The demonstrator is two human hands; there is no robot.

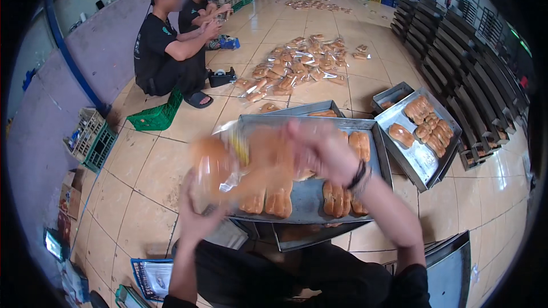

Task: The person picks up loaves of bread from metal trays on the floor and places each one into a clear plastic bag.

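My left hand point(195, 218) is wrapped around a clear plastic bag point(233, 179) with a rounded brown bread bun point(212, 160) in it. A yellow printed patch shows on the bag. Just right of the bag, my right hand point(321, 149), blurred by motion, grips a bread roll point(269, 154) by its right side. Both hands are above a metal baking tray point(308, 209) that stands before me. Ridged bread rolls point(278, 199) lie on the tray, and some are hidden behind my hands.
Another tray point(394, 158) with rolls stands at right, near stacked dark trays point(462, 72). Bagged breads point(299, 64) lie heaped on the tiled floor. Two seated people point(158, 47) are at left, near a tape dispenser point(221, 78) and a green crate point(156, 115). A blue basket point(139, 273) holds plastic bags.
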